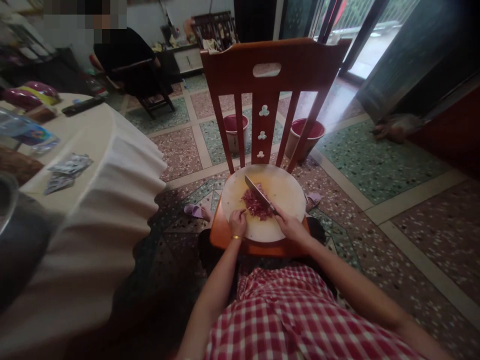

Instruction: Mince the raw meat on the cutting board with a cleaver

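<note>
A round white cutting board (294, 197) rests on the seat of a wooden chair (240, 62) in front of me. Chopped dark red meat (255, 204) is heaped at the middle of the board. My right hand (285, 220) is closed around the handle of a kitchen knife (258, 191), whose blade slants up and left over the heap. At the board's left front edge, beside the meat, lies my left hand (237, 223) with its fingers curled. Whether it holds anything is too small to make out.
On the left, a cloth-covered table (93, 150) carries silvery packets (69, 170), a plastic bottle (26, 127) and a dark pot (18, 235). Two buckets (237, 131) stand on the floor behind the chair. A person (125, 50) sits at the back left.
</note>
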The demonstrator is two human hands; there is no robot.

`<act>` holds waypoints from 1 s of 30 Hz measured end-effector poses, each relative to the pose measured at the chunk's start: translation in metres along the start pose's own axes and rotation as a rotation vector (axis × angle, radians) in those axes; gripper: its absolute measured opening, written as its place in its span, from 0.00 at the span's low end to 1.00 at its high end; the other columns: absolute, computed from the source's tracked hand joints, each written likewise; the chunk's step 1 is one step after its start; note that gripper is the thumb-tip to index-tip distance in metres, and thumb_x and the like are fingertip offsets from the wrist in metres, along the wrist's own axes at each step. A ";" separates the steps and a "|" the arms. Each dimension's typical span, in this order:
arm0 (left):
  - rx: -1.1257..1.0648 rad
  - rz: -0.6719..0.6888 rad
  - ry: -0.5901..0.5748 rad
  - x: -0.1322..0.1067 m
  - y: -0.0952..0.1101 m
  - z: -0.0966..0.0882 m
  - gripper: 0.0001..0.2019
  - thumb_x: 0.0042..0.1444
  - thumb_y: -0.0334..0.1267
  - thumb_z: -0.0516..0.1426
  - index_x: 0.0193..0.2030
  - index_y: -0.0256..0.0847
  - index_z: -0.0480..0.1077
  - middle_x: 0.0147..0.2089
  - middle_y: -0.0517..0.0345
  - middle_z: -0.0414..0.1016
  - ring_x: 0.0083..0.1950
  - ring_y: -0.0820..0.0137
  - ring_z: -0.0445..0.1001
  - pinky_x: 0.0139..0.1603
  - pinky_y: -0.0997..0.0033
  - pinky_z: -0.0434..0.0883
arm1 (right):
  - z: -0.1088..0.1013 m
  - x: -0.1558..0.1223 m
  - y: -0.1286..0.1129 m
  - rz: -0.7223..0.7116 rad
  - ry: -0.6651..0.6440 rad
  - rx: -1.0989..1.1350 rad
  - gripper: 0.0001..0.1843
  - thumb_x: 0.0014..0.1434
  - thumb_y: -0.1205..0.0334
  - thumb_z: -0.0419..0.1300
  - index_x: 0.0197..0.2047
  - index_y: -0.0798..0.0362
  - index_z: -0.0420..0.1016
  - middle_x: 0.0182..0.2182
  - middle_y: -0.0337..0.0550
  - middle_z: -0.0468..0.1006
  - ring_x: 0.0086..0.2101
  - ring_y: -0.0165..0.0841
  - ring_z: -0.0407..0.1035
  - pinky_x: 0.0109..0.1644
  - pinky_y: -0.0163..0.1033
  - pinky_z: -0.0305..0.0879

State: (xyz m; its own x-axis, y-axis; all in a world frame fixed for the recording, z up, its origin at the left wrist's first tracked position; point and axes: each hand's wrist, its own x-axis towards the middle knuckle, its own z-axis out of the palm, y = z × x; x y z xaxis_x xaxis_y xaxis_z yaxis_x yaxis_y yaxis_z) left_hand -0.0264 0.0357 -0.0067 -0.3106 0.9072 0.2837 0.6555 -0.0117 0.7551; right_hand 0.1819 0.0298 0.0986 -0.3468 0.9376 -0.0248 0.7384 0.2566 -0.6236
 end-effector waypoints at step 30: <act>-0.207 -0.092 0.059 0.000 -0.002 -0.003 0.12 0.52 0.31 0.47 0.36 0.37 0.72 0.33 0.53 0.72 0.37 0.72 0.70 0.41 0.71 0.68 | -0.001 -0.018 -0.002 0.032 -0.080 -0.081 0.26 0.59 0.59 0.46 0.61 0.47 0.51 0.50 0.43 0.69 0.47 0.40 0.66 0.46 0.44 0.66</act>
State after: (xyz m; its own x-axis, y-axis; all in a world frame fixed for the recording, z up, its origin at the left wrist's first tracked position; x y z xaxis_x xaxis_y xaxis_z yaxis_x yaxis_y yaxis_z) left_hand -0.0295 0.0343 -0.0069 -0.4062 0.8824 0.2373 0.4694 -0.0213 0.8827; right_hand 0.1870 0.0124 0.1007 -0.3650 0.9247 -0.1079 0.7928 0.2480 -0.5568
